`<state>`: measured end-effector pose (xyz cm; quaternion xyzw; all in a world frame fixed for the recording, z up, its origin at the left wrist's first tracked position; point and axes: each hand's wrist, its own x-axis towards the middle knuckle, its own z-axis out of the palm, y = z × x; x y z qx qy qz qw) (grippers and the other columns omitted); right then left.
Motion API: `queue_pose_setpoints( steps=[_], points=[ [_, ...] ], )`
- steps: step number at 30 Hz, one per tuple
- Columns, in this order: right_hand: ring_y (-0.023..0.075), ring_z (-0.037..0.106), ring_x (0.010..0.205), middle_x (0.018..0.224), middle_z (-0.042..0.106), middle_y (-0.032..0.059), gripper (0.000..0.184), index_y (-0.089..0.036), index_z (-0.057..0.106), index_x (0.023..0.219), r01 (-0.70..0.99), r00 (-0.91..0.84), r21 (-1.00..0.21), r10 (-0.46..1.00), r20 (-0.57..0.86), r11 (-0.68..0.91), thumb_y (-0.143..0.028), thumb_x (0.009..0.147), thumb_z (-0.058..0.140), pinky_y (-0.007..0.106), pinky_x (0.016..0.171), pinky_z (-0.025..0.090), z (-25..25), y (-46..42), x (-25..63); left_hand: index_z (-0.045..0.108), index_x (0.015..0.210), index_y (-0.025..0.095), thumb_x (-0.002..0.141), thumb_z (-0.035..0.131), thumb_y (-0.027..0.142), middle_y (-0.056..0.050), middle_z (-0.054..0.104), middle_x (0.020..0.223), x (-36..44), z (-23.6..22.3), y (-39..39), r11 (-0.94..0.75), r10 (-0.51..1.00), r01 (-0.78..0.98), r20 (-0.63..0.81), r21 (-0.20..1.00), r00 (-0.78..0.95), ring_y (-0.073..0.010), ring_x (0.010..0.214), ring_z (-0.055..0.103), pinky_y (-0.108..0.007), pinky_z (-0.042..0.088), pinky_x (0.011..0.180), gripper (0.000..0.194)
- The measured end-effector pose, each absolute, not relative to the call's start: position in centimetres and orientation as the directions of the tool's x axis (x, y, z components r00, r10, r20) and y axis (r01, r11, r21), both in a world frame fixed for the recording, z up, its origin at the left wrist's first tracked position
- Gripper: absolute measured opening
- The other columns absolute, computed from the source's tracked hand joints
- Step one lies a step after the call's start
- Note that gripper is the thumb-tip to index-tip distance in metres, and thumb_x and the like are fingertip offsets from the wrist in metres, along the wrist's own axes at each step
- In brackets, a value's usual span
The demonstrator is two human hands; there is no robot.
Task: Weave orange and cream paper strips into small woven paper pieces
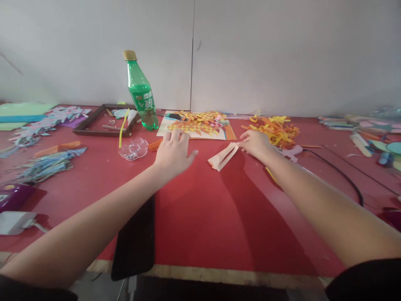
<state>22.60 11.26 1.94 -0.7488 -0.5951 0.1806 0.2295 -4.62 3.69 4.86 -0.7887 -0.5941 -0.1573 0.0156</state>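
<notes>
My left hand (pixel 173 152) is over the red table, back side up, thumb held away from the fingers. Beside it lie some orange paper strips (pixel 154 145), and I see nothing held in it. Between the thumb and fingertips of my right hand (pixel 255 143) is one end of a pale peach folded paper strip (pixel 223 157), its two legs slanting down to the left. Just beyond both hands, woven yellow and orange paper pieces (pixel 196 125) rest on a white sheet (pixel 163 131). Next to my right hand is a pile of yellow and orange folded strips (pixel 278 129).
A green bottle (pixel 142 94) stands at the back, by a dark frame (pixel 82 128) and a clear flower-shaped tray (pixel 135 149). A black phone (pixel 136 242) lies under my left forearm. Blue strips (pixel 52 164) are left; a black cable (pixel 341 169) curves at right.
</notes>
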Motion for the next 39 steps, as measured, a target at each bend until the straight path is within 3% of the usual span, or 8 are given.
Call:
queue_pose_setpoints(
  steps=[7,11,14,18,24,30,35,39],
  points=[
    [0.0115,0.059,0.052,0.065,0.066,0.0019,0.012,-0.018,0.064,0.084,0.491,0.026,-0.864,0.993,-0.116,-0.113,-0.018,0.074,0.069,0.023,0.047,0.047,6.2,5.3,20.5,0.052,0.120,0.019,0.086,0.058,0.048,-0.011,0.059,0.130,-2.5,4.1,-0.9,-0.177,0.933,0.506,-0.019,0.844,0.359,-0.0248,0.120,0.055,-0.039,0.045,0.101,0.045],
    [0.0080,0.056,0.049,0.061,0.060,-0.0035,0.022,-0.018,0.063,0.083,-0.006,-0.160,-0.989,0.976,-0.144,-0.147,-0.027,0.068,0.076,0.021,0.049,0.049,6.0,0.9,18.3,0.047,0.129,0.020,0.083,0.065,0.046,-0.013,0.051,0.142,-1.9,3.4,-3.0,-0.011,0.865,0.181,-0.082,0.983,0.494,-0.0237,0.131,0.048,-0.040,0.035,0.111,0.056],
    [0.0081,0.059,0.054,0.063,0.062,-0.0040,0.021,-0.018,0.061,0.075,-0.153,-0.044,-0.986,0.997,-0.057,-0.063,-0.026,0.066,0.078,0.022,0.056,0.052,3.7,-0.6,17.3,0.056,0.114,0.015,0.078,0.072,0.042,-0.015,0.067,0.118,-1.9,2.7,-3.2,0.301,0.774,-0.052,-0.212,0.952,0.597,-0.0205,0.100,0.068,-0.037,0.050,0.094,0.048],
    [0.0086,0.060,0.058,0.063,0.062,-0.0043,0.018,-0.019,0.061,0.078,-0.235,0.120,-0.972,0.993,-0.013,0.016,-0.023,0.069,0.076,0.023,0.060,0.053,0.4,-0.5,17.4,0.062,0.103,0.016,0.076,0.075,0.041,-0.006,0.073,0.089,-2.5,1.6,-2.3,0.468,0.769,-0.092,-0.354,0.879,0.533,-0.0082,0.061,0.065,-0.023,0.052,0.066,0.039],
    [0.0103,0.060,0.059,0.069,0.060,-0.0043,0.014,-0.022,0.059,0.085,-0.104,0.118,-0.988,0.988,0.098,0.110,-0.026,0.078,0.070,0.025,0.059,0.053,-0.7,-0.8,18.1,0.062,0.087,0.017,0.082,0.067,0.040,-0.006,0.075,0.085,-3.3,1.7,-1.7,0.398,0.837,0.067,-0.392,0.915,0.382,-0.0091,0.060,0.064,-0.021,0.049,0.059,0.024],
    [0.0154,0.064,0.070,0.078,0.061,0.0012,0.007,-0.024,0.058,0.089,0.252,-0.144,-0.915,0.948,0.285,0.314,-0.021,0.084,0.062,0.029,0.065,0.056,-0.3,-3.0,17.5,0.066,0.083,0.018,0.079,0.066,0.046,0.000,0.065,0.065,-3.7,1.8,-1.7,0.308,0.872,0.304,-0.396,0.901,0.287,-0.0116,0.054,0.060,-0.022,0.042,0.050,0.029],
    [0.0190,0.060,0.081,0.084,0.059,0.0026,0.030,-0.027,0.058,0.098,0.314,-0.430,-0.715,0.765,0.480,0.625,-0.005,0.078,0.060,0.036,0.073,0.054,-0.3,-3.7,17.6,0.065,0.086,0.020,0.075,0.069,0.048,0.000,0.065,0.072,-3.3,1.4,-2.1,0.144,0.931,0.396,-0.260,0.907,0.256,-0.0133,0.062,0.059,-0.024,0.046,0.056,0.030],
    [0.0200,0.060,0.083,0.085,0.059,0.0025,0.039,-0.029,0.056,0.104,0.313,-0.467,-0.653,0.710,0.526,0.690,-0.003,0.076,0.060,0.037,0.073,0.054,-0.1,-3.7,17.7,0.059,0.076,0.020,0.076,0.070,0.042,-0.001,0.066,0.076,-2.9,1.3,-2.5,0.102,0.945,0.307,-0.189,0.946,0.268,-0.0135,0.067,0.061,-0.026,0.051,0.066,0.024]
  ],
)
